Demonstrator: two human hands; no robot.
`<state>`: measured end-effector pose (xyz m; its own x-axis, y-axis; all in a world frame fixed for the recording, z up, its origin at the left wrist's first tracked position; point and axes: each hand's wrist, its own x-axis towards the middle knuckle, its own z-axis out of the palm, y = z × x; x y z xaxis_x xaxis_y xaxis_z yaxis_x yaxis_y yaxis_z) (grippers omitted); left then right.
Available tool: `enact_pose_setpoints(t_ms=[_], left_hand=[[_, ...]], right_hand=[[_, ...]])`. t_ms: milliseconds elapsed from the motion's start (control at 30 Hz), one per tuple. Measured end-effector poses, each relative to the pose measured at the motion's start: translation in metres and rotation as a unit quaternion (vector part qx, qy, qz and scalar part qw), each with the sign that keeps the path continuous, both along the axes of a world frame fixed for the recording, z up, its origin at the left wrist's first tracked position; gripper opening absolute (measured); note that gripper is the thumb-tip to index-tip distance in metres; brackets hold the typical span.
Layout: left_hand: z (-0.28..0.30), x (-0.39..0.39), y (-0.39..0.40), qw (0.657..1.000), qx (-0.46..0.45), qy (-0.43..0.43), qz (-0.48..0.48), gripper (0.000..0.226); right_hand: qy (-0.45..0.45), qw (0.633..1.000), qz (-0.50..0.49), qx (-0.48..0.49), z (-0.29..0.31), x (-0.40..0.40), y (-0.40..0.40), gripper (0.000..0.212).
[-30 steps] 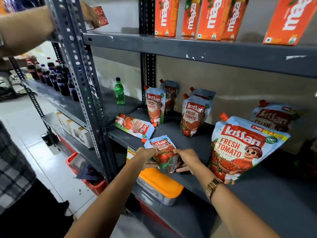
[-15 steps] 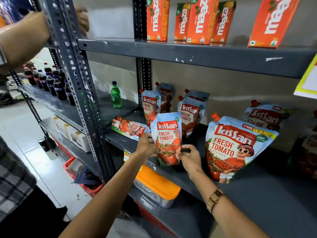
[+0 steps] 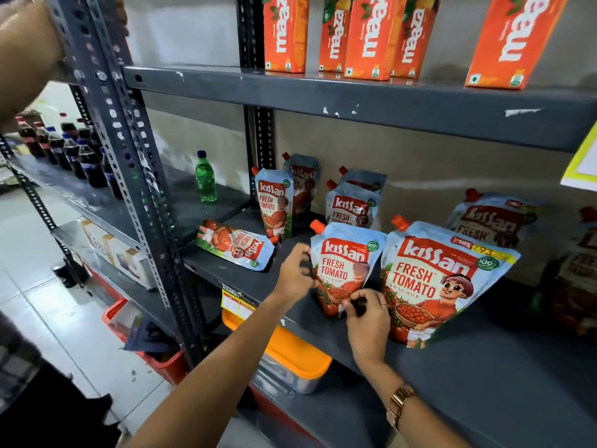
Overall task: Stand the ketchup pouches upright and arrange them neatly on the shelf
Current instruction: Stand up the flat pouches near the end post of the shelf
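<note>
A small Kissan ketchup pouch (image 3: 345, 270) stands upright on the grey shelf (image 3: 484, 367), close beside a large upright pouch (image 3: 442, 279). My left hand (image 3: 295, 273) pinches the small pouch's left edge. My right hand (image 3: 365, 318) grips its bottom right corner. Another small pouch (image 3: 235, 244) lies flat near the shelf's left front. Behind it, small pouches stand upright in two pairs (image 3: 274, 202) (image 3: 350, 208). A second large pouch (image 3: 491, 221) leans at the back right.
A green bottle (image 3: 205, 179) stands left of the pouches. Maaza cartons (image 3: 286, 33) line the upper shelf. Dark cola bottles (image 3: 74, 153) fill the far left shelf. Below are an orange-lidded tub (image 3: 284, 357) and a red crate (image 3: 161, 360). Another person's arm (image 3: 26, 53) reaches in top left.
The small pouch went from lying at the shelf's front edge to lifted upright, then moved right and set down beside the large pouch. Both hands followed it.
</note>
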<state>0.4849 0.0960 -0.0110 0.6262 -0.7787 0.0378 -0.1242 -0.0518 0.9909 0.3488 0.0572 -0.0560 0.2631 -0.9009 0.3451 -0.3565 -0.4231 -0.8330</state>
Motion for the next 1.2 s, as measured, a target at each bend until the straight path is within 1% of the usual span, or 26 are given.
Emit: enact_pose_setpoints(t_ms=[100, 200, 267, 367, 433, 500, 567, 800, 867, 967, 1067, 1133, 1200], left_hand=[[0.000, 0.002, 0.000, 1.000, 0.014, 0.005, 0.002, 0.043], [0.001, 0.008, 0.001, 0.999, 0.037, 0.014, 0.004, 0.044], [-0.001, 0.017, 0.003, 0.999, 0.022, 0.036, 0.018, 0.044], [-0.004, 0.037, 0.009, 0.995, -0.011, 0.056, 0.081, 0.041], [-0.004, 0.053, 0.017, 0.989, -0.029, 0.068, 0.126, 0.035], [-0.003, 0.068, 0.026, 0.984, -0.036, 0.066, 0.159, 0.033], [-0.002, 0.080, 0.035, 0.983, -0.030, 0.050, 0.174, 0.032], [0.002, 0.122, 0.060, 0.970, -0.022, 0.007, 0.241, 0.030], [0.002, 0.135, 0.066, 0.967, -0.011, -0.006, 0.254, 0.033], [0.002, 0.155, 0.073, 0.959, 0.025, -0.053, 0.278, 0.038], [0.000, 0.175, 0.077, 0.946, 0.056, -0.132, 0.292, 0.040], [-0.004, 0.190, 0.077, 0.945, 0.093, -0.155, 0.274, 0.051], [-0.009, 0.206, 0.075, 0.948, 0.132, -0.158, 0.245, 0.061]], right_hand=[[-0.002, 1.000, -0.004, -0.029, 0.002, 0.000, 0.003, 0.019], [0.003, 0.997, 0.002, -0.081, 0.003, 0.003, 0.009, 0.018], [0.003, 0.994, 0.019, -0.104, 0.006, 0.007, 0.012, 0.016], [-0.008, 0.993, 0.053, -0.108, 0.012, 0.017, 0.017, 0.018], [-0.026, 0.990, 0.083, -0.114, 0.016, 0.024, 0.020, 0.017], [-0.041, 0.984, 0.107, -0.135, 0.020, 0.033, 0.024, 0.016], [-0.045, 0.981, 0.124, -0.143, 0.022, 0.042, 0.026, 0.016], [-0.049, 0.979, 0.168, -0.101, 0.022, 0.089, 0.033, 0.019], [-0.039, 0.978, 0.179, -0.095, 0.021, 0.104, 0.033, 0.021], [-0.011, 0.975, 0.204, -0.090, 0.019, 0.129, 0.032, 0.024], [0.038, 0.970, 0.225, -0.087, 0.013, 0.152, 0.028, 0.025], [0.067, 0.964, 0.245, -0.074, 0.009, 0.163, 0.025, 0.026], [0.098, 0.959, 0.258, -0.069, 0.005, 0.170, 0.020, 0.028]])
